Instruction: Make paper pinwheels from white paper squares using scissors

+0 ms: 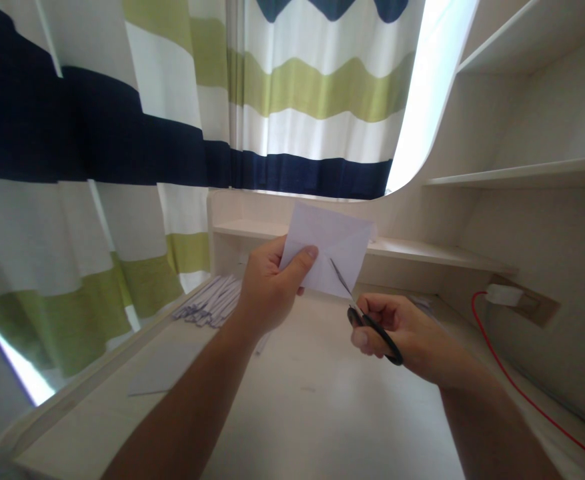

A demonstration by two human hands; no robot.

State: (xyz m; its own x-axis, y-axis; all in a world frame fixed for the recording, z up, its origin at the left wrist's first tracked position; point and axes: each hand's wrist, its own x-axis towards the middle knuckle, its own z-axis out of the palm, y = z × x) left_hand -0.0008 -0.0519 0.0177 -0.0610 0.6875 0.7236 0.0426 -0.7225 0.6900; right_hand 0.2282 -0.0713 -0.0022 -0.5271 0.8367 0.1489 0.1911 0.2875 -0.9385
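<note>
My left hand (275,280) pinches a white sheet of paper (332,230) by its left side, thumb on the near face, and holds it up above the desk. Faint crease lines run across the sheet. In my right hand (392,327) is a pair of scissors (379,333) with black handles, my fingers in the loops. The blades point up and left and overlap the lower right part of the paper. Whether they are cutting into it or lie in front of it, I cannot tell.
On the white desk (322,413), a pile of folded paper strips (212,300) lies at the back left. Nearer is a flat white sheet (165,368). A white plug (505,295) with a red cable (517,393) is at the right wall. Shelves (527,175) and striped curtains (322,87) surround the desk.
</note>
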